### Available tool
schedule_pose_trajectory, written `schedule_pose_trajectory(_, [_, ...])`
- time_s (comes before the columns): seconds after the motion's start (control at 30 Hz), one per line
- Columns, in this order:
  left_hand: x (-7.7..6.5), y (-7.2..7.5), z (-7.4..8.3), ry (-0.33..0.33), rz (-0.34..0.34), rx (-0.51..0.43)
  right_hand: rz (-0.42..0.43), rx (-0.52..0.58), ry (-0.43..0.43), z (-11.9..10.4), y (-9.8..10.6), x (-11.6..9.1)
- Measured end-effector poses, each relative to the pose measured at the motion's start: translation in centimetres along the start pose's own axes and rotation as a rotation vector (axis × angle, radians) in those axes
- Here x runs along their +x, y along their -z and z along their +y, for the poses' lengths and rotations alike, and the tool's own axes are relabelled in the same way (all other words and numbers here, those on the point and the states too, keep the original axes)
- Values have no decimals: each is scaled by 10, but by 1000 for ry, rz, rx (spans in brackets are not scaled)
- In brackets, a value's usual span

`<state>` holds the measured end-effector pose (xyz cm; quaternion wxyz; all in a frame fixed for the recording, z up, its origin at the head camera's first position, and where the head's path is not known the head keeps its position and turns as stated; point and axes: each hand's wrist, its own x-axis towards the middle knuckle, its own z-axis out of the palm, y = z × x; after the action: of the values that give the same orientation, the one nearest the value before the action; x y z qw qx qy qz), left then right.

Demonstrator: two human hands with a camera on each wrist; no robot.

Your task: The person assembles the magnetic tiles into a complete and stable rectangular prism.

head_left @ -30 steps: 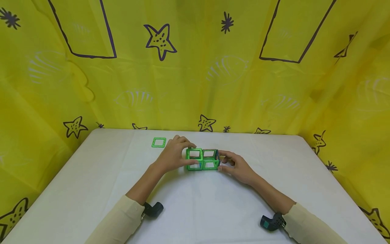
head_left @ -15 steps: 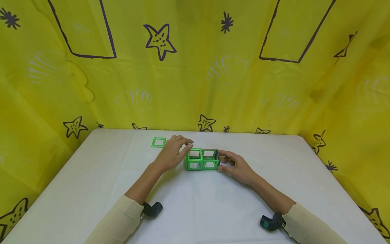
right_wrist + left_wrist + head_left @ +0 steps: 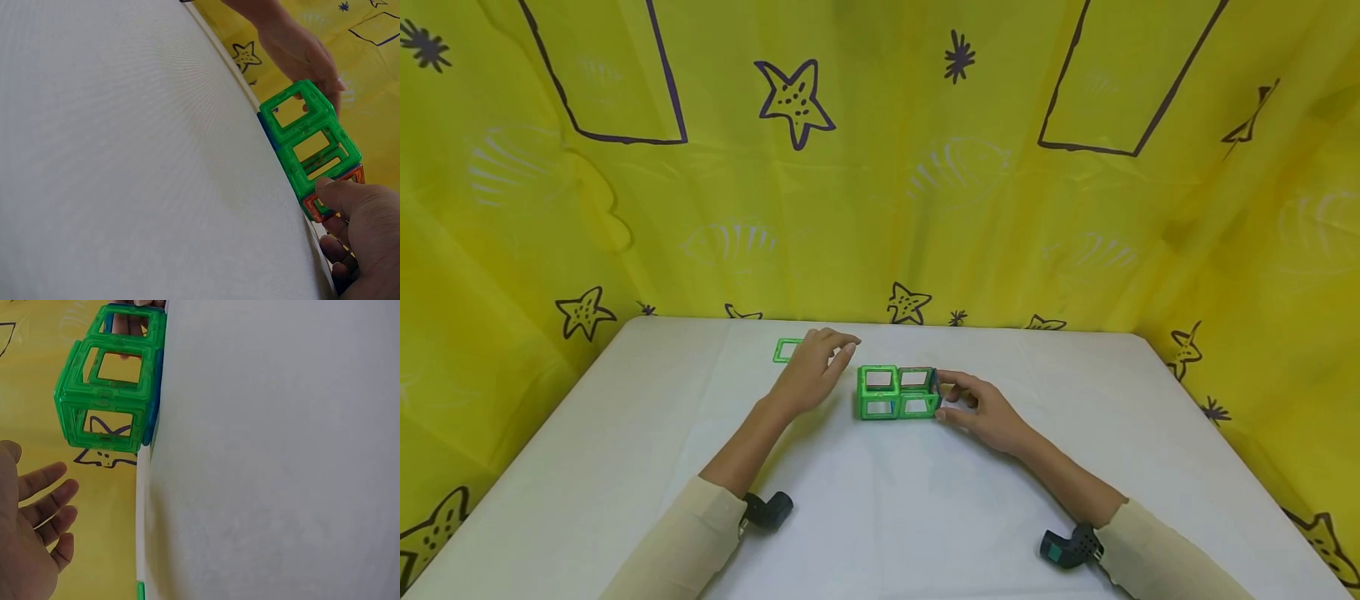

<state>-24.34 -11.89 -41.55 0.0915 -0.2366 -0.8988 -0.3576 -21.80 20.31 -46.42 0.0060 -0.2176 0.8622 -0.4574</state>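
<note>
A two-cube box of magnetic tiles [image 3: 898,404] stands on the table, mostly green frames with square windows. Its left half has a top tile, while the right half looks open above. Blue edging shows along the bottom in the left wrist view, and an orange tile [image 3: 310,208] closes the right end. My right hand [image 3: 988,417] pinches that end, thumb [image 3: 340,194] at the front and fingers behind. Apart from the box on its left, my left hand [image 3: 808,371] hovers with relaxed fingers and holds nothing. It partly covers a loose green square tile [image 3: 777,350].
A white cloth covers the table [image 3: 880,517]. Yellow curtain [image 3: 865,183] with drawn starfish and fish hangs behind the far edge and along both sides. Dark wrist cameras [image 3: 767,510] sit at both sleeves.
My left hand has let go of the box's left end and moved left, towards the loose tile. The right hand and the box have stayed in place.
</note>
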Motion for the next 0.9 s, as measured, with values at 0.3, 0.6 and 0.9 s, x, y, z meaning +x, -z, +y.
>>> schedule_pose_trajectory(0.3, [1, 2, -8, 29, 2, -53, 3, 10, 14, -1, 0, 0])
schedule_pose_trajectory(0.6, [1, 6, -22, 74, 41, -27, 1, 8, 12, 0, 0, 0])
schedule_pose_trajectory(0.9, [-1, 14, -40, 170, 128, 67, 2, 13, 7, -2, 1, -1])
